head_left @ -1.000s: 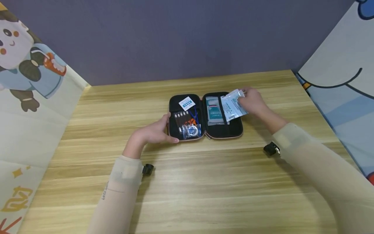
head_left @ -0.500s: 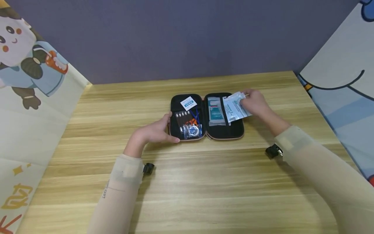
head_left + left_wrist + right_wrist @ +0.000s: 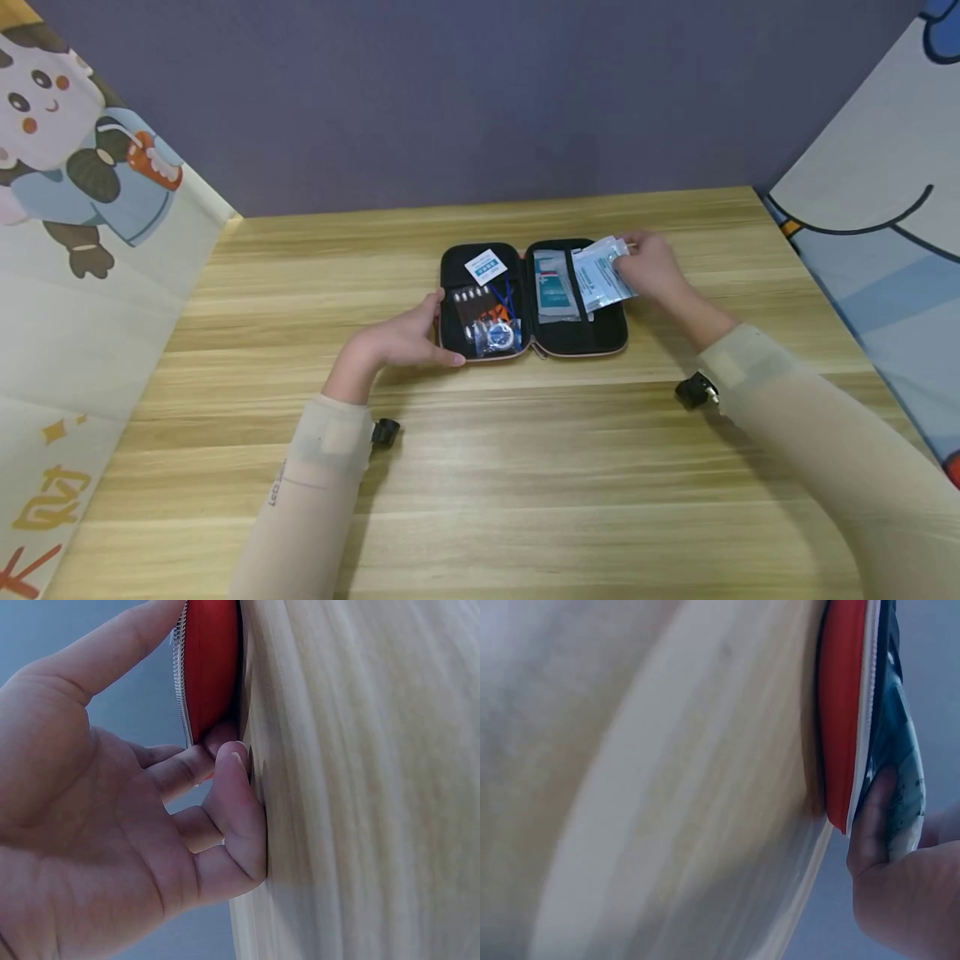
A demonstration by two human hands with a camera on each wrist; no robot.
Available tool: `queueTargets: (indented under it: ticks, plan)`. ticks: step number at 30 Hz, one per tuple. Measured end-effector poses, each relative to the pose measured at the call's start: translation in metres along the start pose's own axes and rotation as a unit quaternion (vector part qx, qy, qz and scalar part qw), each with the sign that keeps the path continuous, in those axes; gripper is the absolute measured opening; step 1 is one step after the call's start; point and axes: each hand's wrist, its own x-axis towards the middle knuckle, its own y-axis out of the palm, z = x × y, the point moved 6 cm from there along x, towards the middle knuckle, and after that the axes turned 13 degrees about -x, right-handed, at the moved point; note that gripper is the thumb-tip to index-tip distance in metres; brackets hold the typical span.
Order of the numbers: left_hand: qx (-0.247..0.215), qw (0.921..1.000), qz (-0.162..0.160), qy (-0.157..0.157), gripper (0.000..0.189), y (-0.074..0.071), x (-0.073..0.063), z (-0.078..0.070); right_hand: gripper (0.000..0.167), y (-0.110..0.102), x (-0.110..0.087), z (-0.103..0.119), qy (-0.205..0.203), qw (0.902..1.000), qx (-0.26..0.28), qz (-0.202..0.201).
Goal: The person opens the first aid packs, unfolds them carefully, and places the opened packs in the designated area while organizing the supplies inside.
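Observation:
A black-lined first-aid case [image 3: 596,339] with a red outer shell [image 3: 212,664] lies unzipped and spread flat on the table. My left hand [image 3: 397,340] grips its left half, thumb along the near edge and fingers bent around the side. With thumb and fingers, my right hand [image 3: 651,267] pinches a pale printed packet [image 3: 600,273] at its right edge. The packet slants over the right half, its left side at the black elastic strap [image 3: 576,283]. Left of that strap sits a green-and-white packet [image 3: 553,287]. In the right wrist view, fingers wrap the packet's edge [image 3: 909,784] beside the case.
The left half holds a white card [image 3: 486,267], a pouch of white-tipped sticks [image 3: 471,304], and a clear-wrapped round roll [image 3: 498,336]. Wood-grain table [image 3: 525,483] spreads around the case. A grey-purple wall [image 3: 480,100] stands behind it, with printed panels on both sides.
The head view shifts slightly. Both hands keep their holds on the case and the packet, and the packet stays nearly in place over the right half.

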Motion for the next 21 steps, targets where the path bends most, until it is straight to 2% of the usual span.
queueTargets:
  ticks: [7, 14, 18, 21]
  plan:
    - [0.001, 1.0, -0.002, -0.001, 0.131, 0.0, 0.0, 0.001, 0.058, 0.007, -0.008, 0.002, -0.004, 1.0, -0.001, -0.006]
    - [-0.002, 1.0, 0.0, 0.003, 0.132, 0.001, 0.001, 0.0, 0.058, 0.015, -0.015, 0.008, -0.006, 0.9998, 0.015, 0.014]
    - [-0.002, 1.0, 0.001, -0.001, 0.132, 0.0, 0.0, -0.001, 0.059, 0.022, -0.017, 0.01, 0.0, 0.9978, 0.063, 0.022]
    - [-0.002, 1.0, 0.003, -0.006, 0.132, 0.0, 0.0, -0.001, 0.062, 0.03, -0.021, 0.013, 0.016, 0.9928, 0.114, 0.034]
